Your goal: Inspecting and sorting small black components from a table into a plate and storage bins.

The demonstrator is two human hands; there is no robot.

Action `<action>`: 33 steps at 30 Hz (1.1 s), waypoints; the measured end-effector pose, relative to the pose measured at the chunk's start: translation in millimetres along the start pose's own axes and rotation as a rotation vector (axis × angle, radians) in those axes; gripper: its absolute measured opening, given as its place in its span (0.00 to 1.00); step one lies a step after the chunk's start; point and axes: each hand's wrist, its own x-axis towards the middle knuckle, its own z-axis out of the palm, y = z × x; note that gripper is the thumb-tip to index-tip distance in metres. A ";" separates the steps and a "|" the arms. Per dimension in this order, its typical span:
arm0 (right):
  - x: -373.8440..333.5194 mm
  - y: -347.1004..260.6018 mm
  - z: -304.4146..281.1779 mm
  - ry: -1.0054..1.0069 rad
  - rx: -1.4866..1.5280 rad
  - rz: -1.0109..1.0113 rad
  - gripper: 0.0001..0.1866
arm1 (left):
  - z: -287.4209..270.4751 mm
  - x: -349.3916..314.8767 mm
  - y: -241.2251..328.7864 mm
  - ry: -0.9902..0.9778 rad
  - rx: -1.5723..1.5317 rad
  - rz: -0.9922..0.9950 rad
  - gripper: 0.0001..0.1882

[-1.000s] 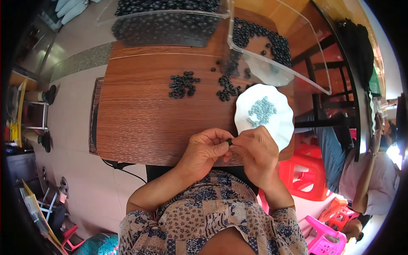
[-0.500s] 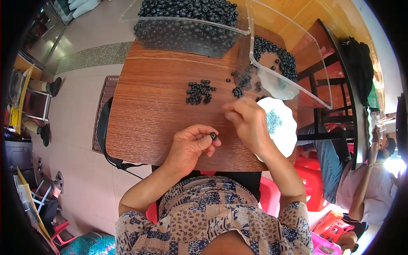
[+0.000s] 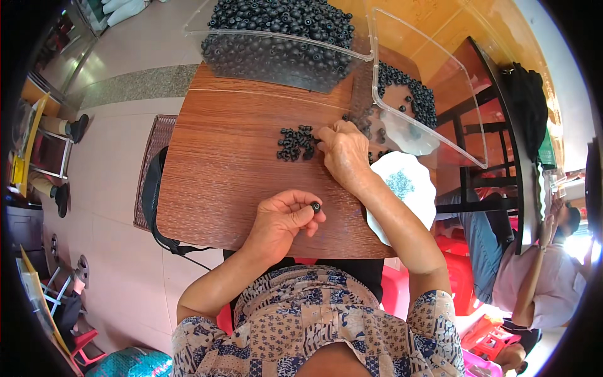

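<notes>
My left hand (image 3: 279, 221) pinches a small black round piece with a hole in its face (image 3: 316, 207) between thumb and fingers, above the near part of the wooden table (image 3: 220, 188). Farther off, my right hand (image 3: 345, 154) has its fingertips at the right edge of a loose pile of small black pieces (image 3: 293, 144). Those fingers are drawn together; whatever lies between them is hidden. Beside my right forearm lies a white scalloped dish (image 3: 426, 179), bearing a patch of tiny teal bits (image 3: 400, 183).
A clear bin heaped with black pieces (image 3: 282, 38) stands at the table's far edge. Right of it, a second clear bin (image 3: 433, 135) stands by more scattered black pieces (image 3: 427, 100). A seated person (image 3: 540, 283) is at the right, near red stools (image 3: 455, 270).
My right hand has moved from beside the white dish, away from me and leftward, to the edge of the black pile. My left hand keeps its hold on the black piece, nearly unmoved.
</notes>
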 end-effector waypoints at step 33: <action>-107.9 -52.6 -94.9 0.155 1.080 0.434 0.12 | 30.7 3.7 -20.3 -0.026 0.068 -0.023 0.09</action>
